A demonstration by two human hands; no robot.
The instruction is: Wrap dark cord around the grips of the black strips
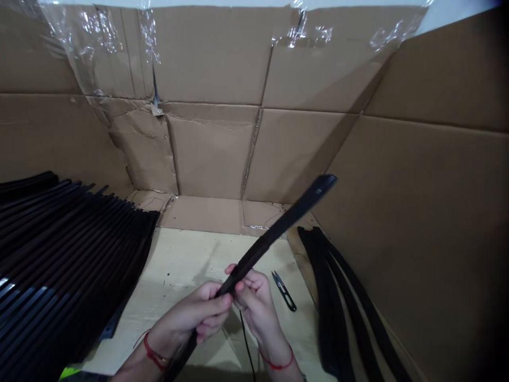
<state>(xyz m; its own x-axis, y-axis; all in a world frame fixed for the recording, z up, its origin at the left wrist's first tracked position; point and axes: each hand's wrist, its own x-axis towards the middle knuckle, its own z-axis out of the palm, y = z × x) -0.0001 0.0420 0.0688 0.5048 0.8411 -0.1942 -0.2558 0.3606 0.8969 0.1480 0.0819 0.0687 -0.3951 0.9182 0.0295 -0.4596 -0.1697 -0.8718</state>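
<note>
The left hand (186,318) and right hand (254,305) are gripping a long, flat, matte black strip (278,228) closed between them, its upper end angling away past the fingers. Black metal thread snips (283,291) are lying on a pale wooden board (191,260), with stacked black strips (59,254) to the left, a loose bunch of black strips (338,302) to the right and brown corrugated cardboard (210,154) rising beyond.

Taped cardboard walls (210,63) box in a pale wooden board (186,265). Thread snips (283,291) lie on it, rows of black strips (67,254) fill the left, and what look like rubber strips (338,313) slump along the right.
</note>
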